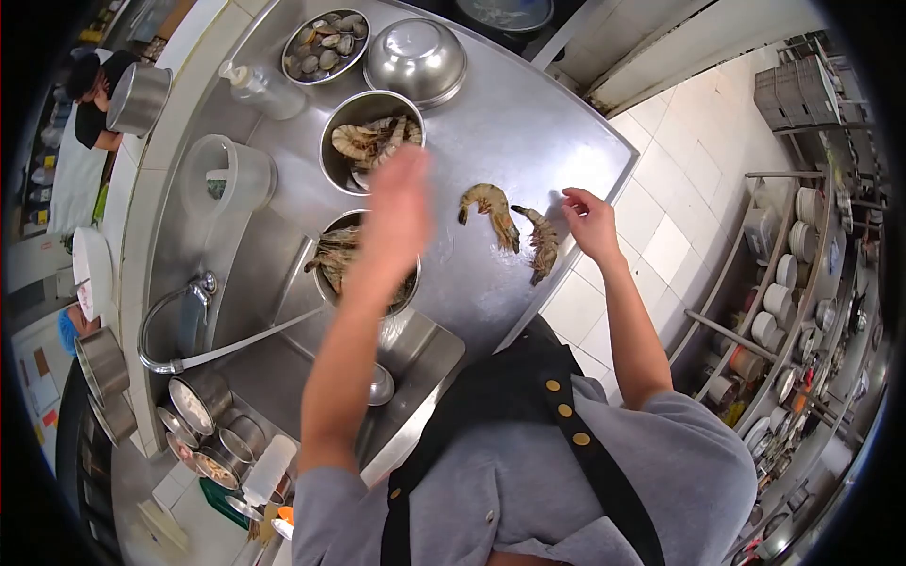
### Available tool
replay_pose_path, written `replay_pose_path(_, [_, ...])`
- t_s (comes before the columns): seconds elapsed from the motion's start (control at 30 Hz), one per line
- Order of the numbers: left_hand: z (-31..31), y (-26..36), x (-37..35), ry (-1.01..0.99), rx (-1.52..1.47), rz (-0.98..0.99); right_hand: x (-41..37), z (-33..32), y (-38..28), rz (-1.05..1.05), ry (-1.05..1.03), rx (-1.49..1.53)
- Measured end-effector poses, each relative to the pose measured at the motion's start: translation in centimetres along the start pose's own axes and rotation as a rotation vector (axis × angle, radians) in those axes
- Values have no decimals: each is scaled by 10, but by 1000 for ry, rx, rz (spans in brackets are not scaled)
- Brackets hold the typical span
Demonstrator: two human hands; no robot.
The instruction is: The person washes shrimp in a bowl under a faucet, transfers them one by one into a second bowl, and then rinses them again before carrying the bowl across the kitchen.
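Observation:
My left hand [401,203], smeared by motion, is above the gap between two steel bowls; its fingers cannot be made out. Partly behind it, the upper steel bowl [327,160] holds several shell-on prawns [357,141]. More prawns [332,259] fill the lower bowl [404,300], which my forearm partly covers. On the steel counter lie two loose prawns, a curled one [493,209] and a darker one [543,247]. Just right of the darker prawn, my right hand [591,223] hovers with fingers loosely curved and apart, nothing visible in them.
A bowl of clams [326,47], an upturned steel bowl [415,58], a pump bottle [264,90] and a plastic tub [226,174] stand at the back left. The faucet [170,325] reaches over the sink. Shelves of dishes [783,283] stand right; another person [99,90] is beyond the ledge.

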State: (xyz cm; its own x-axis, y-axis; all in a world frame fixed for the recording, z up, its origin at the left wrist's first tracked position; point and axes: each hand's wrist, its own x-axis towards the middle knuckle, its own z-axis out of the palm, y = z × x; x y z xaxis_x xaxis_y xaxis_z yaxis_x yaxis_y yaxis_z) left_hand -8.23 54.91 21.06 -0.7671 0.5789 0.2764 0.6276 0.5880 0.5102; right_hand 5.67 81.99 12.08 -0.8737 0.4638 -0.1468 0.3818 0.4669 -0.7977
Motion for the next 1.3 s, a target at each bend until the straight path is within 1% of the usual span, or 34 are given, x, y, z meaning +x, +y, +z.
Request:
replay_pose_path(0.03, [19, 12, -5, -277, -84, -85, -3, 0, 0, -12, -16, -26])
replay_pose_path(0.07, [53, 16, -13, -336, -191, -12, -6, 1, 0, -7, -9, -44])
replay_pose_path(0.1, [72, 27, -19, -307, -86, 82, -10, 0, -1, 2, -30, -123])
replay_pose_path(0.17, [94, 43, -24, -258, 121, 103, -18, 1, 1, 27, -89, -245])
replay_pose_path(0.2, [101, 47, -29, -224, 125, 118, -23, -1, 2, -2, -153, -315])
replay_pose_path(0.23, [102, 46, -31, -189, 128, 134, -28, 0, 5, -23, -180, -262])
replay_pose_path(0.27, [92, 43, -31, -173, 153, 118, -33, 3, -4, -35, -124, -202])
replay_pose_path(0.3, [77, 45, -28, -42, -71, 7, -36, 5, -14, 135, -89, -49])
replay_pose_path(0.33, [64, 47, -21, 91, -298, -96, -36, 8, -11, 113, -42, 74])
replay_pose_path(0.37, [46, 37, -14, 254, -216, -153, -33, 13, -9, 96, 9, 198])
replay_pose_path(0.4, [24, 17, -8, 413, -137, -205, -27, 17, -18, 90, 5, 206])
replay_pose_path(0.43, [8, -9, 0, 421, -211, -248, -21, 18, -36, 0, 29, 178])
replay_pose_path(0.47, [-7, -26, 11, 448, -137, -263, -14, 20, -53, -92, 53, 147])
replay_pose_path(0.5, [-17, -47, 22, 423, -79, -158, -3, 25, -68, -164, 15, 135])
replay_pose_path(0.53, [-26, -64, 33, 293, -117, -199, 9, 34, -75, -199, -18, 149])
replay_pose_path(0.57, [-31, -81, 42, 298, -114, -200, 16, 40, -81, -235, -49, 163])
replay_pose_path(0.6, [-37, -92, 51, 230, -12, -137, 19, 46, -82, -240, -50, 163])
replay_pose_path(0.63, [-40, -101, 55, 163, 88, -74, 23, 52, -82, -215, -75, 143])
replay_pose_path(0.67, [-43, -109, 57, 174, 89, -72, 29, 58, -82, -194, -96, 122])
replay_pose_path(0.73, [-57, -112, 60, 266, 114, -408, 31, 58, -72, -202, -91, 101])
replay_pose_path(0.77, [-60, -125, 57, 270, 113, -412, 29, 56, -64, -197, -88, 82])
replay_pose_path(0.83, [-62, -145, 46, -67, 43, -624, 25, 54, -63, -143, -116, 71])
replay_pose_path(0.87, [-57, -151, 41, -68, 38, -635, 24, 51, -65, -208, -77, 51])
replay_pose_path(0.9, [-56, -150, 38, -148, -181, -774, 24, 50, -73, -275, -38, 32])
replay_pose_path(0.93, [-54, -148, 34, -230, -403, -906, 24, 52, -86, -315, -97, 67])
replay_pose_path(0.97, [-47, -150, 26, -236, -408, -915, 23, 56, -103, -409, -137, 56])
replay_pose_path(1.0, [-37, -153, 16, -149, -456, -834, 23, 61, -132, -500, -175, 45])
replay_pose_path(1.03, [-30, -152, 9, -60, -501, -746, 24, 66, -150, -506, -243, 62])
replay_pose_path(1.07, [-31, -145, 6, -64, -503, -744, 30, 73, -161, -639, -214, -102])
replay_pose_path(1.13, [-33, -124, 0, 59, -409, -705, 42, 83, -176, -637, -274, -44])
replay_pose_path(1.17, [-30, -119, -5, 59, -407, -705, 47, 88, -183, -639, -336, 17])
replay_pose_path(1.23, [-24, -108, -16, 376, -344, -506, 46, 98, -204, -567, -350, -68])
replay_pose_path(1.27, [-25, -100, -19, 371, -449, -567, 47, 102, -215, -496, -359, -157])
replay_pose_path(1.3, [-22, -93, -20, 378, -446, -559, 53, 107, -226, -505, -353, -156])
